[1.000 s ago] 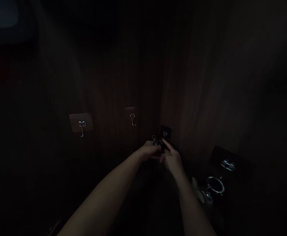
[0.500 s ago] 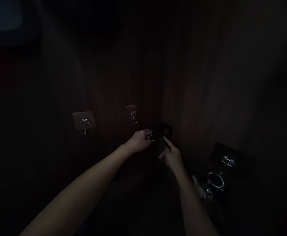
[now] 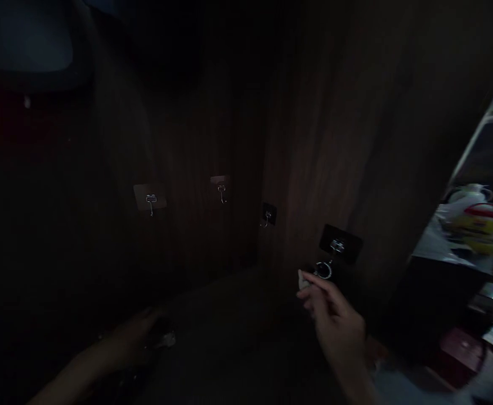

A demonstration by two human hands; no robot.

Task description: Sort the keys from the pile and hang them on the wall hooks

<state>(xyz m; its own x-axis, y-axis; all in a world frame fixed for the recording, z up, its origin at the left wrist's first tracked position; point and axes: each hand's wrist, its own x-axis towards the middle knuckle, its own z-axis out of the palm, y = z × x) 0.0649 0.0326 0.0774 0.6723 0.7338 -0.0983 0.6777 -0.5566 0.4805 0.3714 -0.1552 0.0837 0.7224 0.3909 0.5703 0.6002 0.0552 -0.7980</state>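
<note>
My right hand (image 3: 335,320) has its thumb and fingers closed on a small pale flat piece of a key ring bunch (image 3: 302,280). Its metal ring (image 3: 323,270) hangs from a silver hook (image 3: 337,246) on a black backing plate, fixed to the dark wood wall. Low on the left, my left hand (image 3: 143,329) is dim and blurred. Its fingers curl round something dark with a shiny part (image 3: 168,339) that I cannot make out.
A bare hook (image 3: 268,215) is on the right panel near the corner. Two more bare hooks, one on a wide plate (image 3: 151,198) and one on a small plate (image 3: 221,189), are on the left panel. Bags (image 3: 478,225) stand outside, at the far right.
My left hand has moved down and left from the corner with the shiny thing. My right hand has left the corner hook and closed on the key ring's pale piece. The view has turned right.
</note>
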